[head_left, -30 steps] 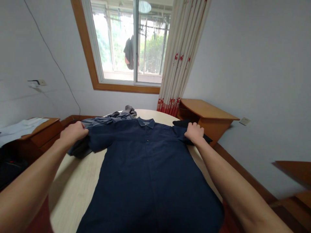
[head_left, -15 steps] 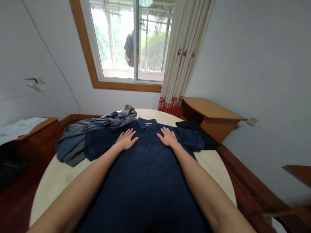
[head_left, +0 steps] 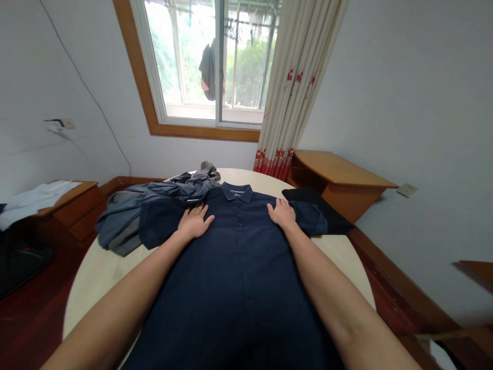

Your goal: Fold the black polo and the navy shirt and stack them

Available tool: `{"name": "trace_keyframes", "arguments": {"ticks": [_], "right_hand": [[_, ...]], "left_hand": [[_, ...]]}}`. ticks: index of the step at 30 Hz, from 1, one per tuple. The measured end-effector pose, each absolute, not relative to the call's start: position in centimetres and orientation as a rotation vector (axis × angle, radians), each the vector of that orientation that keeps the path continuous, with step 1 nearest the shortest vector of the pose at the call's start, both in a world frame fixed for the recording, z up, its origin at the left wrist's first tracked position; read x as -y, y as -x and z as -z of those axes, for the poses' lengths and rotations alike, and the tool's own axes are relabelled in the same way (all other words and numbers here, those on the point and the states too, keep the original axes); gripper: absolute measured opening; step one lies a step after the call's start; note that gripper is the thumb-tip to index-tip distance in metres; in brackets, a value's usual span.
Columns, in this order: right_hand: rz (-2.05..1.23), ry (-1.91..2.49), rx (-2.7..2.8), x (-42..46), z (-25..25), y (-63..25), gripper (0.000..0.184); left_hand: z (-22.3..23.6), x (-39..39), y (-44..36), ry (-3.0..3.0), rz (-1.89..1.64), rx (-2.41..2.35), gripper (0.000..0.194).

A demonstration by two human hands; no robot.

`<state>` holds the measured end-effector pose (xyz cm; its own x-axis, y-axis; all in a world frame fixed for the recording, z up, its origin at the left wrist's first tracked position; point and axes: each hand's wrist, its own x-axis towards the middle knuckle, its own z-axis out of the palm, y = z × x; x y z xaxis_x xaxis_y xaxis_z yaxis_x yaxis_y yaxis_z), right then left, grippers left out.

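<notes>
A dark navy polo shirt (head_left: 234, 267) lies spread face up on a round pale wooden table (head_left: 103, 267), collar toward the window. My left hand (head_left: 193, 222) rests flat on the shirt's left shoulder, fingers stretched out and holding nothing. Flat on the right shoulder, near the sleeve, lies my right hand (head_left: 282, 213), fingers also extended. Both forearms reach across the shirt's body.
A heap of grey-blue clothes (head_left: 138, 208) lies at the table's far left, touching the shirt's sleeve. A black garment (head_left: 325, 208) lies at the far right. A wooden side table (head_left: 339, 177) stands right, a low cabinet (head_left: 73, 205) with white cloth left, curtain and window behind.
A second ago both hands gripped the sleeve ends. They then came flat onto the chest beside the collar and have since slid outward onto the shoulders.
</notes>
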<state>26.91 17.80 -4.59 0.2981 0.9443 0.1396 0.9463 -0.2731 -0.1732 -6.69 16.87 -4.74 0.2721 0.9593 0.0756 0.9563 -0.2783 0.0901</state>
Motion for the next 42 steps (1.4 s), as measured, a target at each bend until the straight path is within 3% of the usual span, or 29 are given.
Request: {"name": "trace_keyframes", "arguments": {"ticks": [4,10,22,28,35,42], "right_hand": [[0.173,2.111,1.912,-15.6,4.0,-24.2,0.056],[0.065,1.789,2.060,-10.9,4.2,-20.9,0.048],[-0.091,2.076,2.138,-4.5,3.4,-22.7,0.058],[-0.079,2.030,2.288,-7.1,0.3,-20.9,0.054],[-0.200,1.945,2.174,-11.3,4.3,-21.2,0.061],[-0.166,2.141,1.977,-12.2,5.3,-25.1,0.062]], "left_hand": [[4.8,-16.0,7.7,-2.533,-0.296,-1.777,0.064],[5.0,-13.6,8.7,-2.561,-0.376,-1.751,0.058],[3.6,-6.7,6.4,-2.629,-0.108,-1.759,0.060],[1.6,-9.3,6.5,-2.609,-0.133,-1.751,0.052],[4.2,-12.6,9.3,-2.431,-0.099,-1.847,0.071],[2.0,-11.7,13.2,-2.463,-0.266,-2.111,0.061]]}}
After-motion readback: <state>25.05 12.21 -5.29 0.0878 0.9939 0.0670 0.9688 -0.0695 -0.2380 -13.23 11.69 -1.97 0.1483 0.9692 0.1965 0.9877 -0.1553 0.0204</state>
